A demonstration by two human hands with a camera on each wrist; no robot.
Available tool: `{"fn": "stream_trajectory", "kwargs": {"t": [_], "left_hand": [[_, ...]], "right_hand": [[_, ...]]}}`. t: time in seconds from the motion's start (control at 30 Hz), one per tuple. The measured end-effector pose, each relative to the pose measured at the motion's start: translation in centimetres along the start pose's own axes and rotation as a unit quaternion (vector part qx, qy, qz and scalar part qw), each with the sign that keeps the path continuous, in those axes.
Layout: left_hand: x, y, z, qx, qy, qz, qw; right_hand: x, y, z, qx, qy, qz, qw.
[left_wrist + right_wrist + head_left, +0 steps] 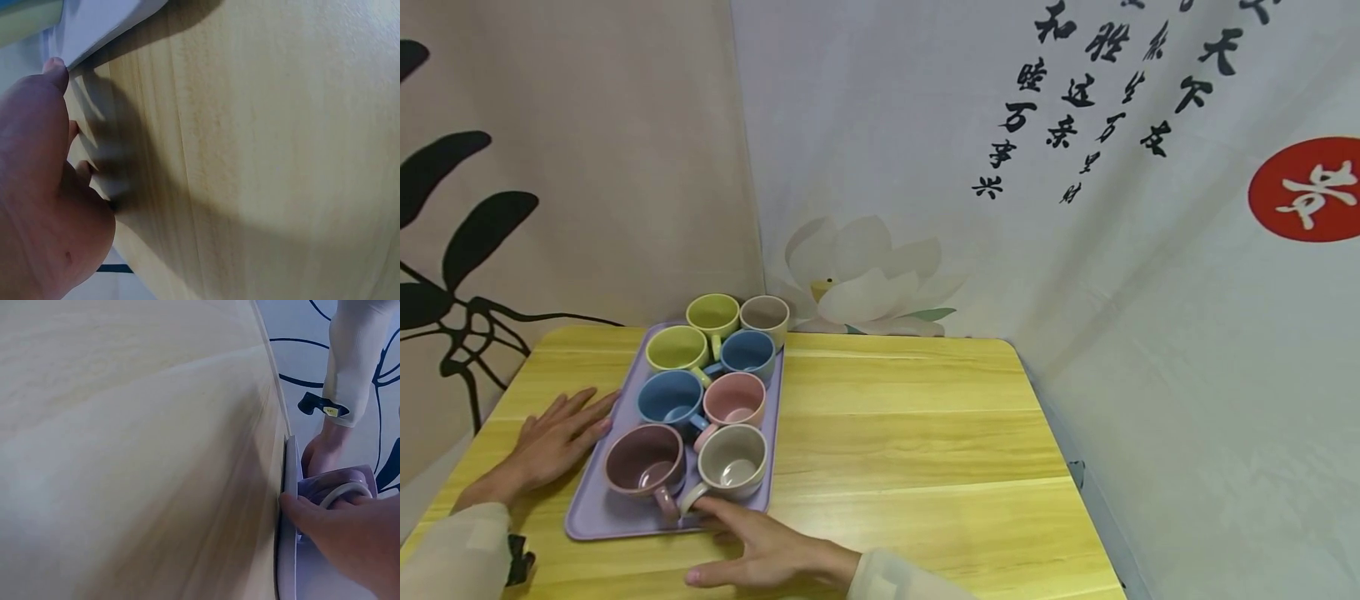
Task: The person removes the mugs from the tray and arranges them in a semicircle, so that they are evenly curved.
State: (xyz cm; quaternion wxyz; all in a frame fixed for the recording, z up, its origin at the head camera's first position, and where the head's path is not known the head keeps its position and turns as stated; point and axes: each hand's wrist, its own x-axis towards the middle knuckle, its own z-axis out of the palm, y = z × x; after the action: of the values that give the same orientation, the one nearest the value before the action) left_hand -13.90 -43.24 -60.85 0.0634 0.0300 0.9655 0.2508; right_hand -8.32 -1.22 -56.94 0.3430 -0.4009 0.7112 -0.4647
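A lilac tray [617, 523] lies on the table and holds several mugs in two rows. At its front left stands a mauve mug [645, 461], with a whitish mug [732, 461] to the right. My left hand [556, 442] is spread flat beside the tray's left side, with fingertips at the rim; the left wrist view shows a fingertip against that rim. My right hand [767, 546] is at the tray's front edge, index finger by the whitish mug's handle and thumb extended apart. In the right wrist view, some fingertips are hidden behind the handle.
Behind the front mugs stand a blue mug [671, 397], a pink mug [735, 400], another blue mug [748, 352], yellow-green mugs [677, 347] and a taupe mug [765, 315]. The wooden table [917, 450] extends right of the tray. A printed curtain [880, 167] hangs behind.
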Motion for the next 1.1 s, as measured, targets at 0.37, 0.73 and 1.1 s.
{"fn": "stream_trajectory", "kwargs": {"t": [0.37, 0.73, 1.1], "left_hand": [[0.0, 0.0, 0.2, -0.013, 0.002, -0.004, 0.9999], [-0.2, -0.1, 0.2, -0.02, 0.002, -0.004, 0.9998], [-0.2, 0.1, 0.1, -0.021, 0.001, -0.009, 0.9997]], "right_hand": [[-0.9, 0.0, 0.2, 0.069, 0.038, -0.015, 0.9968], [-2.5, 0.5, -0.2, 0.089, 0.08, 0.013, 0.9928], [-4.0, 1.7, -1.1, 0.103, 0.154, 0.013, 0.9826]]}}
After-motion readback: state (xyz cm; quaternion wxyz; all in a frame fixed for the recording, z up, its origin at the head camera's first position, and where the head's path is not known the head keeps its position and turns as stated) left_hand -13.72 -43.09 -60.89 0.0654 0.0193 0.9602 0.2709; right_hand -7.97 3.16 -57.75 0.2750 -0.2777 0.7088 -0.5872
